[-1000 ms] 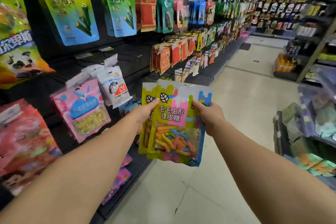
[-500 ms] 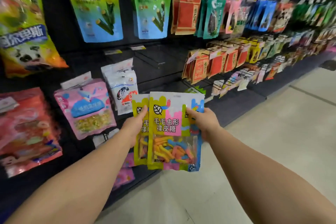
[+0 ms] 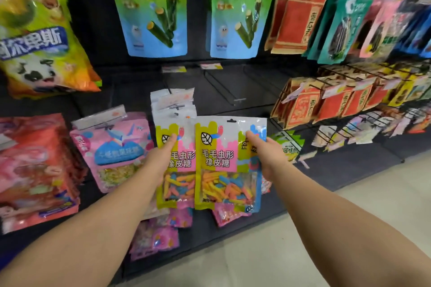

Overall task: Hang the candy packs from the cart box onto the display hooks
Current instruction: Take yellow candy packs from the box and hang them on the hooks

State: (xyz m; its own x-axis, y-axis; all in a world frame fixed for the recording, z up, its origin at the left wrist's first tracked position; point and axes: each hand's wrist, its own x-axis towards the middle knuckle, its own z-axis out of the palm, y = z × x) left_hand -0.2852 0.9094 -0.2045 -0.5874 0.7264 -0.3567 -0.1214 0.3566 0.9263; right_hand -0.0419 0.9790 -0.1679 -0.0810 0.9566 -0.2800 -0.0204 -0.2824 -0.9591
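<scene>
Two candy packs, overlapping side by side, are held before the display wall, the left hand at their left edge, the right hand at their right. Behind them hangs a white pack; left of it, a pink pack. Above are bare hooks and seaweed-roll packs; boxed packs hang to the right.

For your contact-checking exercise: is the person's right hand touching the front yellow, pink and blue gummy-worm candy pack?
Touching. The head view shows the right hand with its fingers laid over the right edge of the front gummy-worm candy pack.
</scene>
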